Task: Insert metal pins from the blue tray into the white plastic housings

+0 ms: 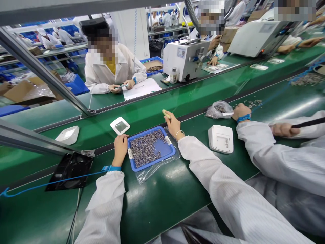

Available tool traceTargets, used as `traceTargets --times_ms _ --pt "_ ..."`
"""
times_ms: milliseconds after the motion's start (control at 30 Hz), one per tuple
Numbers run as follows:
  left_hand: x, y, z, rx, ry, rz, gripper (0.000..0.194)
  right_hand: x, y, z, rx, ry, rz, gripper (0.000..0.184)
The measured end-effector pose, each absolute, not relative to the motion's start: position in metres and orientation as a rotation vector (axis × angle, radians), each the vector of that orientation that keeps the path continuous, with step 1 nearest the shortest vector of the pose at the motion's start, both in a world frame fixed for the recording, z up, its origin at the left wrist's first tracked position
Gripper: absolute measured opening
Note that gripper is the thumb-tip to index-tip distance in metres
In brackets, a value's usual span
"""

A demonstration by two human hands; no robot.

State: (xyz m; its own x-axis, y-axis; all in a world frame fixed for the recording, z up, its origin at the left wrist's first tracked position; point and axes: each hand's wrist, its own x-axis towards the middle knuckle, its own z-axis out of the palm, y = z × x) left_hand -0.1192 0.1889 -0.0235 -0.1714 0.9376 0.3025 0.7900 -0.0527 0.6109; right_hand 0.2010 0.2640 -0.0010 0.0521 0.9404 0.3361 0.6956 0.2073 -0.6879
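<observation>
My left hand (121,147) rests at the left edge of a blue tray (170,153), its fingers loosely stretched and nothing visible in them. Whether it touches the tray, I cannot tell. Many small metal screws (144,149) cover most of the tray's bottom. Just beyond that hand, a white square housing (120,125) with a grey window lies on the green belt. Past the tray's far right corner my right hand (173,126) reaches over the belt edge. A pale yellow cover, like a finger cot (166,114), shows at its outstretched index finger; the other fingers are partly hidden.
A clear plastic bag (148,173) lies under the tray. To the right are a white device (220,139), a bag of small parts (219,109) and a co-worker's hand (241,112). A black fan (71,171), another white housing (68,135) and a metal post stand left.
</observation>
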Motion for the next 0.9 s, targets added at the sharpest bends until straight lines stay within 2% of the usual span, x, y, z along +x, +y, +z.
traceTargets --times_ms 100,267,467,667,900 --pt "-0.118 0.188 -0.022 1.867 2.004 1.029 0.034 0.202 0.263 0.000 -1.553 -1.712 0.361 0.053" --pt "-0.117 0.187 -0.022 1.856 2.017 1.034 0.035 0.198 0.264 0.000 -1.577 -1.905 0.445 0.044" --pt "-0.117 0.188 -0.023 1.874 2.001 1.030 0.036 0.194 0.252 0.002 -1.533 -1.981 0.402 0.043" --pt "-0.118 0.188 -0.023 1.881 1.994 1.028 0.037 0.193 0.261 -0.004 -1.609 -1.902 0.453 0.040" --pt "-0.118 0.188 -0.025 1.880 2.006 1.026 0.037 0.196 0.260 -0.006 -1.531 -1.801 0.477 0.045"
